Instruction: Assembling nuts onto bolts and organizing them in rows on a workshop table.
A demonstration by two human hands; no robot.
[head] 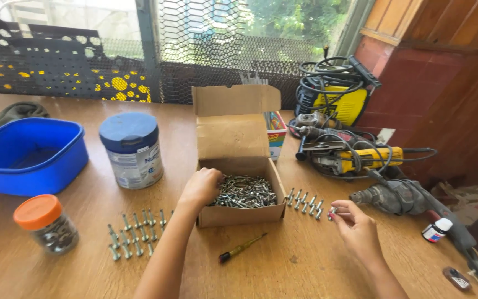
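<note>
Sorting bolts out of a cardboard box (241, 215) at table centre, seemingly well short of done: box heaped with loose bolts (244, 191), two small laid-out groups only. Left hand (201, 186) curled into the heap, grip hidden. Right hand (355, 224) pinching one bolt (332, 212) beside the right row (304, 200). Larger rows (135, 233) lying near left. Short, silvery, threaded, all alike.

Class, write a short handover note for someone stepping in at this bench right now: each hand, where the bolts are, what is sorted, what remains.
Left hand: reaching into the cardboard box of loose bolts.
Right hand: pinching one bolt beside the right-hand row.
Done: that row, plus a larger group of bolts laid out left of the box.
Left: the box remains well filled.
</note>
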